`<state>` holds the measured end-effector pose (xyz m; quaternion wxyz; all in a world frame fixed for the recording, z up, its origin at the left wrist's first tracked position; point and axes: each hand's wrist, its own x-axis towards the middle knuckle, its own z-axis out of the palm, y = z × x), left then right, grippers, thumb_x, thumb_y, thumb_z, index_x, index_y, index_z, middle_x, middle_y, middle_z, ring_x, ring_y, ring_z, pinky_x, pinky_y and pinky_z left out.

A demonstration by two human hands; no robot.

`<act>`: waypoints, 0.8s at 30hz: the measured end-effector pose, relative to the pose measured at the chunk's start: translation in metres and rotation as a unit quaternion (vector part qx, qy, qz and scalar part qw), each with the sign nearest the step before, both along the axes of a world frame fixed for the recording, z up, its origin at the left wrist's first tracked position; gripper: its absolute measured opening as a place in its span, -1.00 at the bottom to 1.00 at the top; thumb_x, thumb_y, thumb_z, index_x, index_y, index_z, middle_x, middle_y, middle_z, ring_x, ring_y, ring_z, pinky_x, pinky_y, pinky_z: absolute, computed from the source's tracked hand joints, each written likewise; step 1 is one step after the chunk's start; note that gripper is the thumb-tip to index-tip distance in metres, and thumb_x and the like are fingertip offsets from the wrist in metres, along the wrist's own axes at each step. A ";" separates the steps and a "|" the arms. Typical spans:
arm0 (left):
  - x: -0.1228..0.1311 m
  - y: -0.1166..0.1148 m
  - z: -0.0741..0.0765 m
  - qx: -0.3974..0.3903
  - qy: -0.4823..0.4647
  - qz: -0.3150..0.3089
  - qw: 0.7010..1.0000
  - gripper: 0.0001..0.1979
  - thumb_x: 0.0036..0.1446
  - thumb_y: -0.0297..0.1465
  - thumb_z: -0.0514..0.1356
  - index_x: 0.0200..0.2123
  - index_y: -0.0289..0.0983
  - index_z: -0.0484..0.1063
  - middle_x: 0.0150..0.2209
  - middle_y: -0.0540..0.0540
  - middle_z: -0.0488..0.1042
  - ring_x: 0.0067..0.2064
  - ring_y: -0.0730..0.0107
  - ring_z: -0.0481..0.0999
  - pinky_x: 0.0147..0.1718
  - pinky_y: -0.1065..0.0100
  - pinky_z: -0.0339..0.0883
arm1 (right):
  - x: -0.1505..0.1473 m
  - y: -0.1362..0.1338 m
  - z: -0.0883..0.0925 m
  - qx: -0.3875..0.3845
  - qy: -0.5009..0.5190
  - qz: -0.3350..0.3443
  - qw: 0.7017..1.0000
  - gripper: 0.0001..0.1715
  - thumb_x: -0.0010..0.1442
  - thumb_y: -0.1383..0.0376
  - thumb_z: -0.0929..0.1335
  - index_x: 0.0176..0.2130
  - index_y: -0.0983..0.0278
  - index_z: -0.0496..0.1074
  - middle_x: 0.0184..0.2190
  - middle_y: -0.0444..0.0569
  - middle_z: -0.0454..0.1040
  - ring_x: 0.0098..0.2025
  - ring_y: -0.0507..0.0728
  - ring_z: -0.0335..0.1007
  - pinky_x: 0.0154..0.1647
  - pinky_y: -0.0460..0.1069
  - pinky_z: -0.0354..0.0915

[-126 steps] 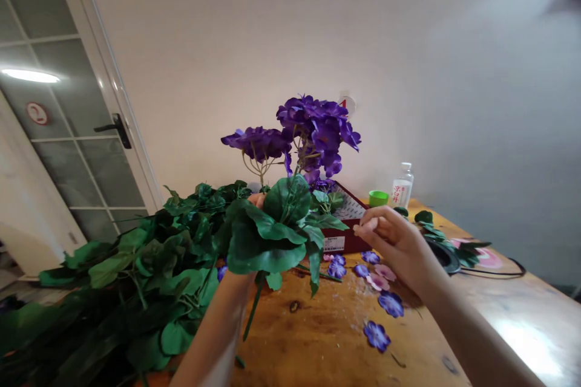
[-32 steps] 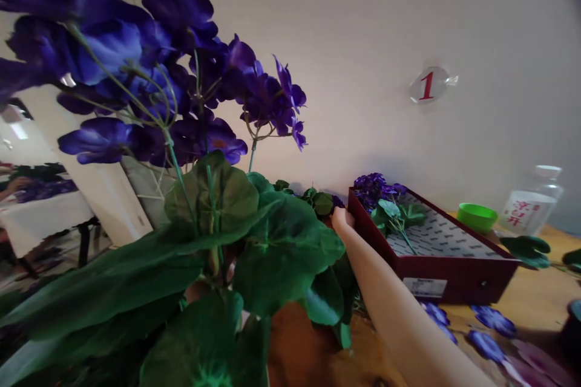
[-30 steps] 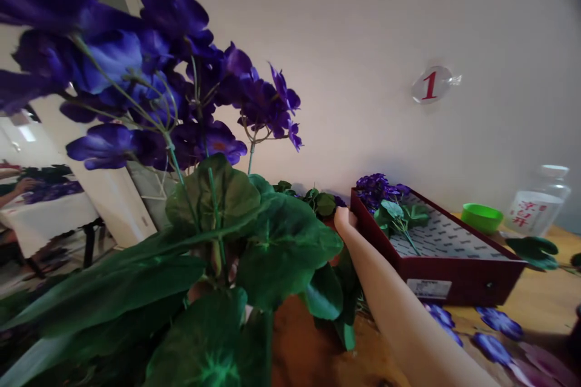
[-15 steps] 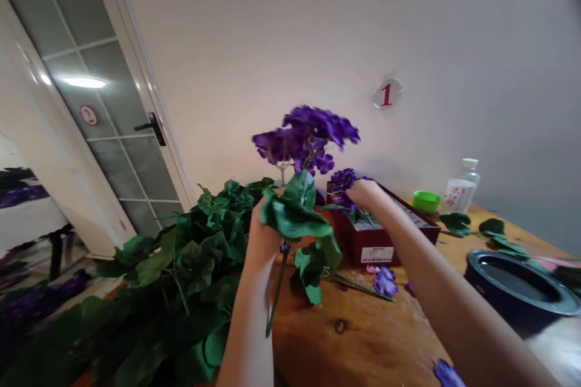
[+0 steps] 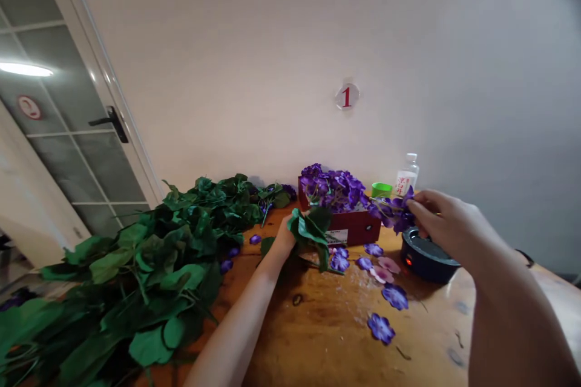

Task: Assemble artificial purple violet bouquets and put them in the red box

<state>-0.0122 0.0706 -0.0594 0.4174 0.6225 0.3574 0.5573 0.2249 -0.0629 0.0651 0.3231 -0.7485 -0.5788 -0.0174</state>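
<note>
- Head view, looking forward and down across a wooden table [image 5: 318, 326] set against a pale wall [image 5: 236, 72], where a round sign [image 5: 347, 97] shows a red number 1.
- The right hand [image 5: 447, 224] is raised at the right of the view. Its thumb and fingers are closed on a purple flower sprig [image 5: 390, 213], gripping it near the stem end.
- The sprig's long axis runs almost level, with its blooms pointing left from the fingers. It is the right hand that has it, and its far end lies just beside a heap of purple silk flowers [image 5: 331, 187] in a dark red box [image 5: 356, 230].
- The left hand [image 5: 285, 239] lies low and left of centre, well apart from the right hand. It touches a green leaf cluster [image 5: 313, 233] on a stem, but the leaves hide its fingers, so I cannot tell whether it is gripping.
- A large pile of green artificial leaves [image 5: 145, 272] spreads along the table's left side.
- Loose purple blossoms [image 5: 381, 328] and pink blossoms [image 5: 381, 274] lie scattered in front of the box.
- Beneath the right hand sits a round black device [image 5: 426, 257] with a small red light [image 5: 408, 262]. Behind it are a green cup [image 5: 381, 190] and a clear bottle [image 5: 406, 175].
</note>
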 end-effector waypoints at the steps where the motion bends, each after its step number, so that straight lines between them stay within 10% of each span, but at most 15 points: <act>1: 0.000 -0.001 -0.005 -0.004 0.005 -0.009 1.000 -0.70 0.20 -0.27 0.11 -0.07 -0.33 0.35 -0.08 -0.11 0.39 -0.13 0.24 0.44 -0.19 0.18 0.39 | 0.001 0.000 0.000 0.000 0.004 0.004 1.000 -0.76 0.07 0.19 0.21 -0.56 0.24 0.23 -0.65 -0.14 0.36 -0.60 0.03 0.19 -0.50 -0.09 0.04; 11: -0.011 -0.023 0.003 0.036 0.019 0.009 0.999 -0.82 0.09 -0.30 0.20 -0.26 -0.27 0.41 -0.37 0.00 0.46 -0.31 0.37 0.47 -0.32 0.38 0.36 | 0.018 -0.001 -0.002 -0.010 -0.006 -0.006 1.000 -0.76 0.14 0.17 0.22 -0.49 0.21 0.26 -0.62 -0.12 0.36 -0.58 0.05 0.17 -0.49 -0.06 0.04; 18: -0.034 -0.049 0.062 0.141 -0.003 0.194 0.971 -0.80 0.11 -0.36 0.12 -0.16 -0.24 0.29 -0.29 -0.02 0.37 -0.28 0.45 0.37 -0.28 0.43 0.25 | 0.001 -0.011 -0.002 0.132 -0.019 0.077 0.988 -0.70 0.14 0.06 0.22 -0.44 0.21 0.30 -0.61 -0.15 0.35 -0.60 0.00 0.14 -0.49 -0.09 0.06; 24: 0.000 -0.122 0.091 0.274 0.418 0.123 0.857 -0.72 0.23 -0.19 -0.01 -0.15 -0.25 0.30 -0.26 -0.12 0.40 -0.27 0.29 0.40 -0.33 0.36 0.23 | -0.044 -0.013 -0.005 0.115 -0.071 0.170 0.976 -0.74 0.17 0.17 0.23 -0.48 0.23 0.29 -0.57 -0.15 0.37 -0.55 0.00 0.18 -0.49 -0.10 0.02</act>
